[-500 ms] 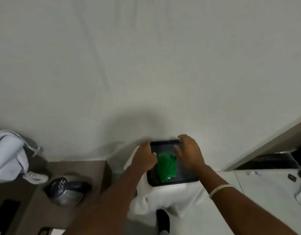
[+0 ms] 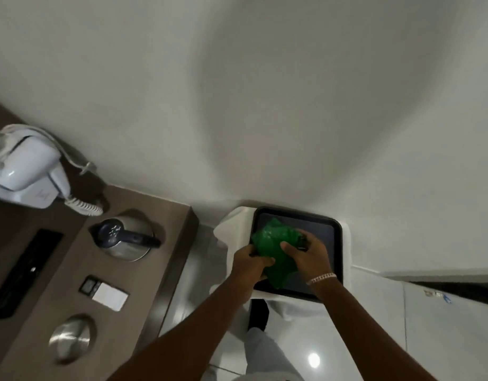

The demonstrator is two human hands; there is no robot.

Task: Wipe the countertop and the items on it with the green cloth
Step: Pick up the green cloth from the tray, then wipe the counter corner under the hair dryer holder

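Note:
A crumpled green cloth lies on a black tray that rests on a white-draped stand against the wall. My left hand grips the cloth's near left side. My right hand is closed on its right side, with a small dark thing showing at the fingertips. The brown countertop runs along the left, apart from the stand.
On the countertop sit a steel kettle with a dark handle, a white wall-mounted hair dryer with a coiled cord, a small white card and dark device, a round metal lid and a black panel. Glossy white floor lies below.
Both hands have come off the tray's far rim and closed on the green cloth, bunching it up. The view has tilted, showing more of the countertop.

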